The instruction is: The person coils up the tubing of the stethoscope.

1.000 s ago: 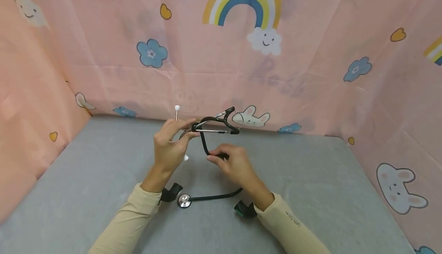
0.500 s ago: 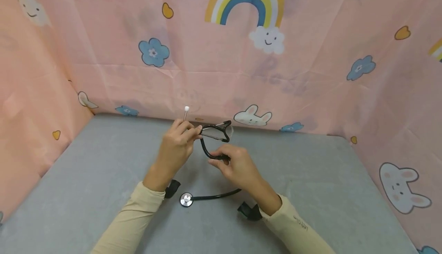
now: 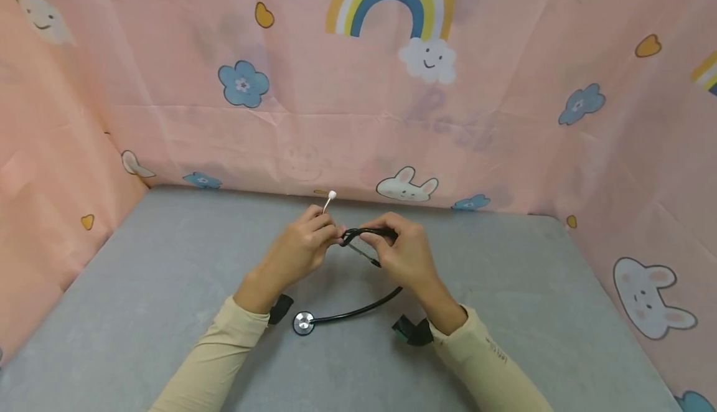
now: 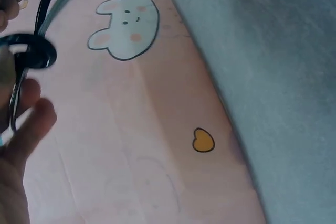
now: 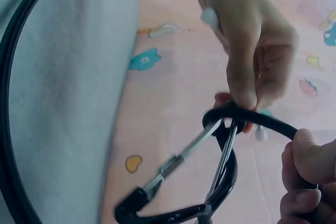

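The left hand [image 3: 297, 247] is pinching the stethoscope [image 3: 351, 233] between closed fingertips; just beside them, the right hand [image 3: 410, 253], fingers curled, is gripping its black tube [image 5: 272, 123] (the round end [image 3: 304, 323] is lying below).

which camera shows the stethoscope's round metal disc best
Head view: the disc lies whole on the table, silver face showing. The right wrist view shows at most a sliver at the top edge; the left wrist view shows none.

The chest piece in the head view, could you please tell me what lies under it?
Grey tabletop shows around the chest piece; the patch directly beneath it is covered.
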The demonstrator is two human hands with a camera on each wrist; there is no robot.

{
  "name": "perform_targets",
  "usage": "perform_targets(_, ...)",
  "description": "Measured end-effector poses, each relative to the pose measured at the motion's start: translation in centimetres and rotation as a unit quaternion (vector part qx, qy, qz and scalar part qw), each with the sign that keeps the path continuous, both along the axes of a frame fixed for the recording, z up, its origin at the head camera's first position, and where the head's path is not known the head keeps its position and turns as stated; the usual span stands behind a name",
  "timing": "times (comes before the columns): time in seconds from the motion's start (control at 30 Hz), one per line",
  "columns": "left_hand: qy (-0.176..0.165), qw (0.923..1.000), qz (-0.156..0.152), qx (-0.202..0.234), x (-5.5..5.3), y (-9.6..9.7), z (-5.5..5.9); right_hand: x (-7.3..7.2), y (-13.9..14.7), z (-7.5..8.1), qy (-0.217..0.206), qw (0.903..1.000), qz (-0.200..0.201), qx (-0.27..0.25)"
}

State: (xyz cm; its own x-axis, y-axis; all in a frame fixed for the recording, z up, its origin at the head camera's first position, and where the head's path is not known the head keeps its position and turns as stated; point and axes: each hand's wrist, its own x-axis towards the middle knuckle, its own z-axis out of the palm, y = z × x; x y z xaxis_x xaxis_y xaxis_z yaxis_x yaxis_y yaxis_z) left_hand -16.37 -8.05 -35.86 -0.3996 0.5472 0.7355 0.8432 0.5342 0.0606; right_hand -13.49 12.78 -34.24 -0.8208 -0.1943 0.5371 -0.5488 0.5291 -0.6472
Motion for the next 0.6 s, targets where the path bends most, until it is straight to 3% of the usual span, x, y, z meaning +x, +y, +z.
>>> perform_targets(0.23,-0.009,0.9949,-0.097,-0.026,0.0,-0.2,0.2,-0.5,0.5,-0.1,0.031,0.9995,-0.008,0.006)
perform_targets(0.47,-0.070,0.9772,-0.198,0.035,-0.1,-0.3,0.5,-1.1,1.8,0.1,0.036,0.9991,-0.009,0.022)
perform_targets(0.6,-0.092,0.9650,-0.236,0.069,-0.1,-0.2,0.7,-1.4,2.4,0.5,0.032,0.9994,-0.001,0.014)
